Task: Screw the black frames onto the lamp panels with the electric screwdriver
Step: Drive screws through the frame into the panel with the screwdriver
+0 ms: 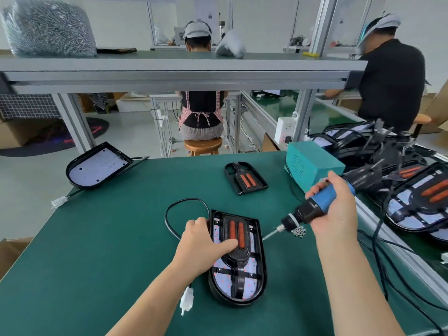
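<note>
While our left hand (206, 243) clasps the D-shaped white lamp panel (251, 283), thumb pinning its black plastic frame (240, 257), we should square the blue-handled electric screwdriver (312, 209) gripped in our right hand (335, 209) alongside.

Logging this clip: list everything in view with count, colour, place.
framed lamp panel: 1, black-white, table centre
bare lamp panel: 1, black-white, far left
loose frame: 1, black-orange, far centre
screws: pile, silver, beside framed lamp panel
power box: 1, teal, far right
lamp stack: several, black, right bench
screw bag: 1, clear, upper shelf
people: 2, behind the shelf
electric screwdriver: 1, blue-black, right hand
left hand: holds framed lamp panel
right hand: grips electric screwdriver
</note>
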